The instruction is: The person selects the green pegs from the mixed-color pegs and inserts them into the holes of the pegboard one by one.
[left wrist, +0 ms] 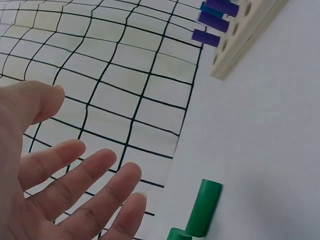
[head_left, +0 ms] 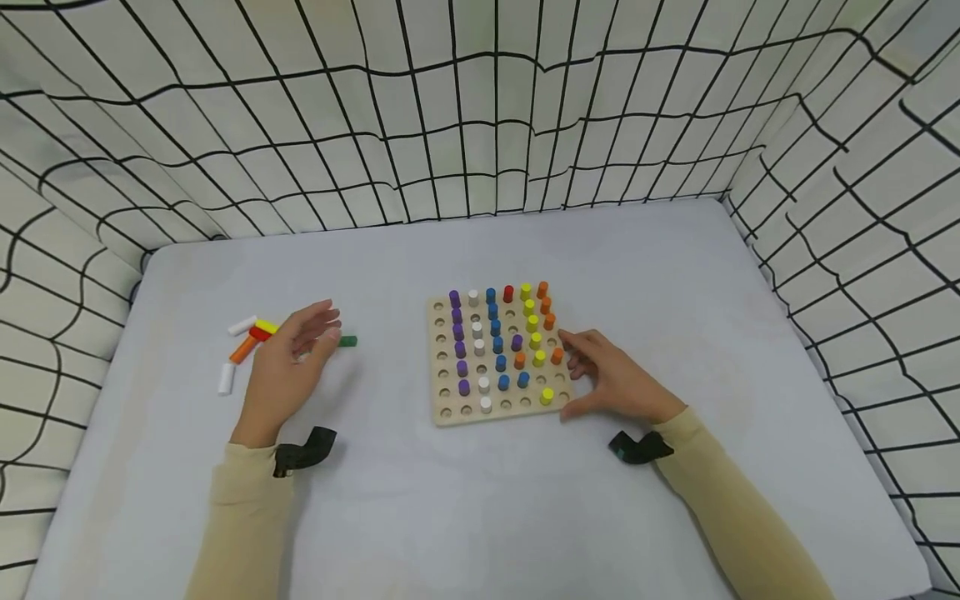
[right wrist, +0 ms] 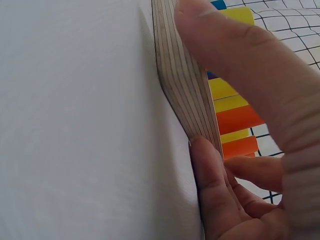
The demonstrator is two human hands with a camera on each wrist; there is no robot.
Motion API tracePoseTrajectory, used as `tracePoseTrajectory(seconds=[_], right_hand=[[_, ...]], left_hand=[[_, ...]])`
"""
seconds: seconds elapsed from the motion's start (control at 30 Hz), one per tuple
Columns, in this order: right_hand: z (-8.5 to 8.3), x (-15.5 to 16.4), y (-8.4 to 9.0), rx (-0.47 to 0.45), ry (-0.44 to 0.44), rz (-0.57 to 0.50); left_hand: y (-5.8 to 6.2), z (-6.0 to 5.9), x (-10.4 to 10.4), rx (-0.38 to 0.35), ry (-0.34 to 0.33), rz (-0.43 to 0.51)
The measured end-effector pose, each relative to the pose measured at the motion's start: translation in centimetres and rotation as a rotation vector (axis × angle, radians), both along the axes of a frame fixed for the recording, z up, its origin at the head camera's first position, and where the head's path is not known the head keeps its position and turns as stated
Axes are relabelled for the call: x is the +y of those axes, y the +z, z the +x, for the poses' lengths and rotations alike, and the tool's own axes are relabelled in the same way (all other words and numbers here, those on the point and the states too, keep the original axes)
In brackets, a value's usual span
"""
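A wooden pegboard (head_left: 476, 418) lies on the table with upright purple, white, blue, red, yellow and orange pegs in many of its holes. My right hand (head_left: 611, 379) holds its right side, the thumb at the near corner and the fingers (right wrist: 210, 165) against the side edge. To the left of the board, my left hand (head_left: 285, 367) hovers with relaxed, spread fingers and nothing between them. Just past its fingertips lies a green peg (head_left: 348, 341); in the left wrist view a second green peg (left wrist: 178, 234) shows beside it.
Loose pegs lie left of my left hand, among them a white peg (head_left: 227, 378), an orange peg (head_left: 243, 349) and a yellow peg (head_left: 266, 327), partly covered by the hand. A black wire grid (head_left: 465, 125) stands around the back and sides of the white table (head_left: 525, 508).
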State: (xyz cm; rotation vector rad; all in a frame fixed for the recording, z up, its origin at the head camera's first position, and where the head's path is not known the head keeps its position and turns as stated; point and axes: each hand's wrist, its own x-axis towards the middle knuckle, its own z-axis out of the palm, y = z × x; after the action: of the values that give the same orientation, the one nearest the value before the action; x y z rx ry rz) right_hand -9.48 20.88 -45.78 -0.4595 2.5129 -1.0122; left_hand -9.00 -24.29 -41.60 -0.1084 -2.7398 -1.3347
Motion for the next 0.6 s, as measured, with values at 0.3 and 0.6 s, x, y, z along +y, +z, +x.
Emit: tracePoseTrajectory(seconds=[0.3,0.6], right_hand=[[0.1,0.4,-0.6,0.008,0.013,-0.028],[0.0,0.6,-0.6,0.008,0.008,-0.021]], left_hand=[[0.0,-0.9,-2.0,-0.046,0.037,0.372],[-1.6,-2.1,-1.4,-0.094,0.002,0.210]])
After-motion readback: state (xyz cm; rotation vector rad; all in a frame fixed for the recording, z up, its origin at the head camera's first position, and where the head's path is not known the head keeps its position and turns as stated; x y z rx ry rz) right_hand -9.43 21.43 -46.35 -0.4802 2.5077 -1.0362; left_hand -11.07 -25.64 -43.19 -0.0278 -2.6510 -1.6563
